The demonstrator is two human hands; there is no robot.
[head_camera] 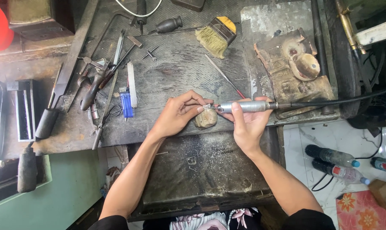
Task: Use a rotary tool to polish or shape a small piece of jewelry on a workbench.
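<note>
My left hand [179, 113] pinches a small silvery metal piece [207, 106] between thumb and fingertips, over a worn wooden bench peg [206, 119]. My right hand [249, 122] grips a silver rotary handpiece [244, 106] like a pen. Its thin tip meets the small metal piece. A black flexible cable [329, 101] runs from the handpiece off to the right.
On the dark workbench [180, 64]: a straw brush [216, 36], a blue lighter [126, 104], files, pliers and hammers [103, 76] at left, a charred soldering block [293, 68] at right. Plastic bottles [335, 164] lie on the tiled floor. A dusty catch tray [201, 170] sits under my arms.
</note>
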